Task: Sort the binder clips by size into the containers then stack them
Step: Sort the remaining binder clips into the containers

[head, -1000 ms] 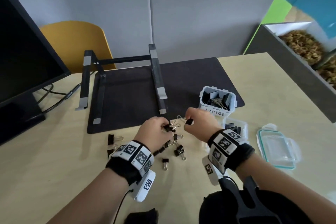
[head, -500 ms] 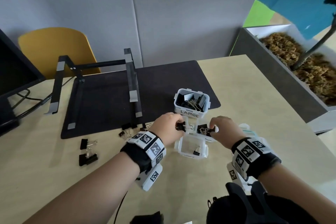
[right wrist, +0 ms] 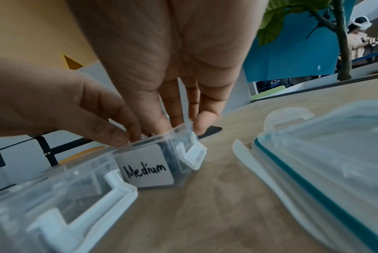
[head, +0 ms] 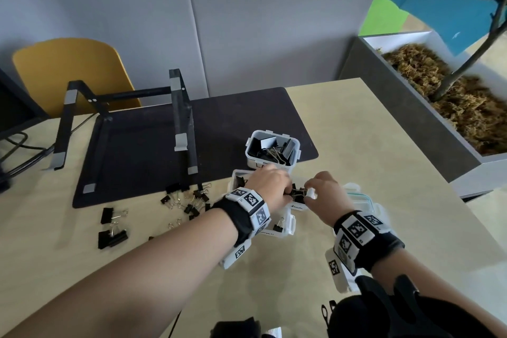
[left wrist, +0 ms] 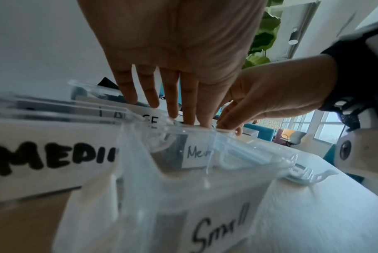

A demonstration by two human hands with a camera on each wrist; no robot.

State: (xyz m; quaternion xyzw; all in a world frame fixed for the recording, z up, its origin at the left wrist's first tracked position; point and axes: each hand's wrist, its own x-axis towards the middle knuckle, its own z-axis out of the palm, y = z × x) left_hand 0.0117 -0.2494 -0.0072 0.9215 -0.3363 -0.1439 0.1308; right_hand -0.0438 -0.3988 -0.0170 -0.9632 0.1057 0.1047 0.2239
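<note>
Both hands meet over the clear container labelled Medium (head: 297, 207) (right wrist: 147, 171). My left hand (head: 271, 186) reaches its fingers (left wrist: 173, 102) down past the rim, thumb and forefinger together. My right hand (head: 325, 191) does the same from the right, its fingers (right wrist: 173, 113) inside the wall and its thumb by the corner latch. A black binder clip (head: 297, 192) shows between the two sets of fingertips, which the rim hides in the wrist views. The Small container (head: 285, 230) (left wrist: 220, 226) sits nearest me with one clip in it. The Large container (head: 271, 148) holds big clips.
Loose small clips (head: 189, 200) and bigger ones (head: 109, 228) lie on the table to the left. A second box marked Medium (left wrist: 43, 159) stands under my left hand. A teal-edged lid (right wrist: 335, 145) lies to the right. Behind are a laptop stand (head: 181, 123) and a dark mat (head: 241, 118).
Both hands carried clips from the loose pile rightward to the containers and have now lowered their fingertips into the Medium container.
</note>
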